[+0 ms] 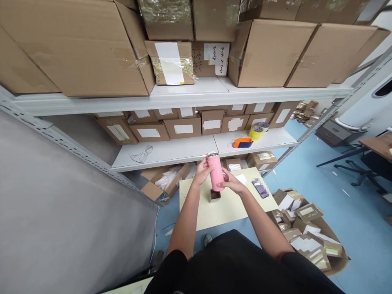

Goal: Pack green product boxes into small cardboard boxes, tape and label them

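Note:
A pink tumbler point(217, 175) with a dark-rimmed top is held slightly tilted above the pale yellow table point(202, 212). My left hand point(202, 170) is closed around its upper left side, thumb across the front. Against its lower right side, the fingers of my right hand point(232, 182) grip near the base. Just below the tumbler, a small cardboard box point(214, 197) stands upright on the table with its top open. To the right of my right hand lies a dark phone point(260, 188), its screen partly blurred out.
A metal shelf point(171, 151) carries glasses point(142, 154), an orange-and-blue tape dispenser point(243, 142), a yellow tape roll point(256, 132) and labelled cartons. Larger cartons point(275, 53) fill the shelf above. On the floor are an open carton point(171, 181) and a big box point(337, 265) of parcels.

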The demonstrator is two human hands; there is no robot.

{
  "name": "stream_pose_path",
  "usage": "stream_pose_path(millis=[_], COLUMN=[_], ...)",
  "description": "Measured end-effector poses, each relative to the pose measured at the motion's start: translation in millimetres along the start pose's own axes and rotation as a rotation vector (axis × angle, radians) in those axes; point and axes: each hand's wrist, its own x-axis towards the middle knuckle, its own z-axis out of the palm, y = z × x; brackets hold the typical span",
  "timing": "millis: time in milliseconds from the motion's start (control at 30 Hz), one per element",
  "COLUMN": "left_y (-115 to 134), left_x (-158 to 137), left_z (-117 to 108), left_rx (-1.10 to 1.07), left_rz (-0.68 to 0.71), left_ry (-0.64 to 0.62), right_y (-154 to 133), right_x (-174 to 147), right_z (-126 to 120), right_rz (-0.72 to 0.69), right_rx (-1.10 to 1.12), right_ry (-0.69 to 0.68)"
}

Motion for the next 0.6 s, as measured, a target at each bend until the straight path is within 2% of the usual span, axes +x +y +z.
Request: stream_pose_path(millis=[200, 367, 500, 600], left_y=[5, 3, 1, 2], left_x=[14, 18, 17, 18], left_z=[6, 6, 4, 4], left_rx=[0.081, 0.009, -0.018, 0.019], left_rz=[-0.077, -0.123, -0.117, -0.138], left_ry=[0.026, 0.005, -0.047, -0.012], right_y=[16, 13, 10, 6], right_x=[-3, -10, -14, -16], right_z=[16, 17, 19, 22], right_rz=[-0.098, -0.044, -0.057, -0.057], right_rx=[-0.009, 0.081, 0.082, 0.091], right_ry=[0.28, 0.181, 0.273, 0.295])
